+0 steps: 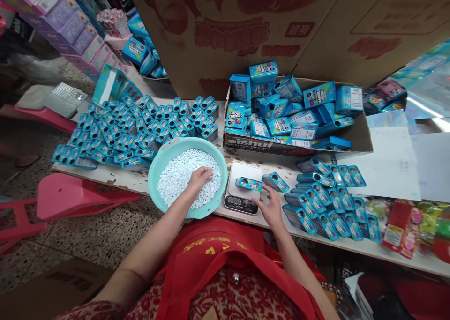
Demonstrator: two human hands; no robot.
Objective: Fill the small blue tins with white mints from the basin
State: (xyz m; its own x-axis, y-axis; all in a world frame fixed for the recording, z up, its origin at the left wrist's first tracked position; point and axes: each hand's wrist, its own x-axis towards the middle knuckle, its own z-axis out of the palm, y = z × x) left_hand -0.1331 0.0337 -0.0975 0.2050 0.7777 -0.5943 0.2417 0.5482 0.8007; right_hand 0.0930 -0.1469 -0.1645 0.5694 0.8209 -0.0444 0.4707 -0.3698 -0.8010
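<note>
My left hand (199, 179) is over the small white candies (176, 174) in a mint-green plastic basin (152, 182). Its fingers are pinched together at the candies' surface; whatever lies between the fingertips is mostly hidden. A small blue candy box (249, 184) with a round hole in its top stands on a white kitchen scale (234, 174). My right hand (271, 208) is beside the scale, its fingers apart, index fingertip near the box's right end and thumb by the dark display panel (241, 204). Another blue box (276, 182) stands just right of the scale.
Many blue boxes (140, 128) crowd the table's left side; another group (326, 203) stands at right. Behind the scale, an open carton (298, 149) holds more boxes. A large cardboard box (232, 43) rises at the back. A pink stool (63, 196) stands left of the table.
</note>
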